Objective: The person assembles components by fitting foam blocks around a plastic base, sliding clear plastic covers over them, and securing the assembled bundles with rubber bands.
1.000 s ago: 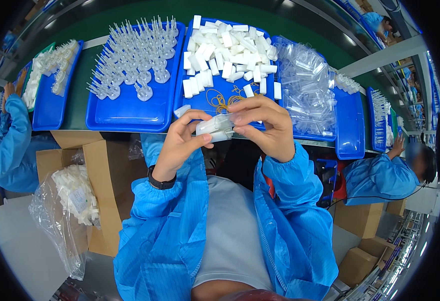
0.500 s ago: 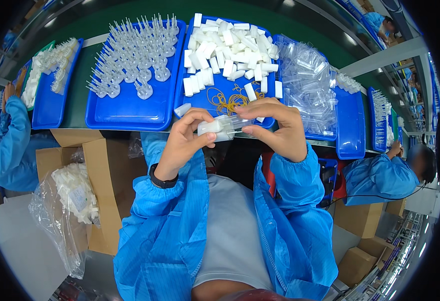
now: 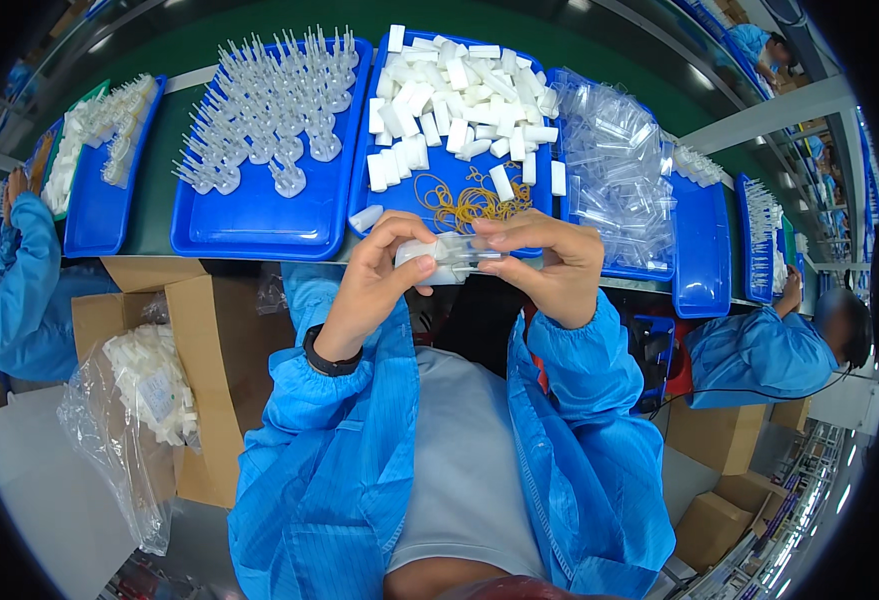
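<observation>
In front of my chest, just off the table's near edge, my left hand (image 3: 371, 282) is closed around a white plastic piece (image 3: 443, 268) with a rounded end. My right hand (image 3: 556, 262) pinches a clear plastic sleeve (image 3: 471, 256) between thumb and fingers. The sleeve meets the white piece end to end, lying roughly level; how far one sits inside the other is hard to see behind my fingers. Just beyond my hands, a blue tray (image 3: 357, 180) holds a heap of white blocks (image 3: 459, 95) and a tangle of yellow rubber bands (image 3: 467, 205).
A blue tray (image 3: 259, 235) at left carries many upright clear-stemmed parts (image 3: 289, 120). At right, clear sleeves fill another tray (image 3: 619, 180). An open cardboard box (image 3: 214, 390) with bagged white parts (image 3: 154, 385) stands lower left. Co-workers in blue sleeves sit at both sides.
My right thumb and fingers have drawn closer together on the clear sleeve, and its forearm has shifted slightly. My left hand keeps its grip on the white piece, almost in place.
</observation>
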The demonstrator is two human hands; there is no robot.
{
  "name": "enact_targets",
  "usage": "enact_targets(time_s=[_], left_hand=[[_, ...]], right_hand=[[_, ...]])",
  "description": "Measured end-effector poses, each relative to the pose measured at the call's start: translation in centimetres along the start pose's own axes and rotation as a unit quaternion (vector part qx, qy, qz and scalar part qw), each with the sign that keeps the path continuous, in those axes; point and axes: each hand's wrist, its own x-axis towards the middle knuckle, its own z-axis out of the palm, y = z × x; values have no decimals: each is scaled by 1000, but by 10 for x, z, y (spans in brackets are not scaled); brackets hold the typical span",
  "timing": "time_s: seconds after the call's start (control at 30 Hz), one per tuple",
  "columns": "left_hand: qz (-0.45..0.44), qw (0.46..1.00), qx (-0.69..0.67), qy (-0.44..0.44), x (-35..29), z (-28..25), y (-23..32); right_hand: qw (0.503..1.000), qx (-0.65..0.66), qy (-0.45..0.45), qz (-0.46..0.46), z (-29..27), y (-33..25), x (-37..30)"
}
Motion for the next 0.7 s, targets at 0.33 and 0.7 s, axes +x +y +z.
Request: enact_targets(time_s=[0.33, 0.7], left_hand=[[50, 986, 158, -16, 0, -16, 3], [-17, 975, -220, 19, -5, -33, -2]], right_hand=[[999, 24, -33, 24, 1, 3, -2], [973, -173, -39, -145, -14, 2, 12]])
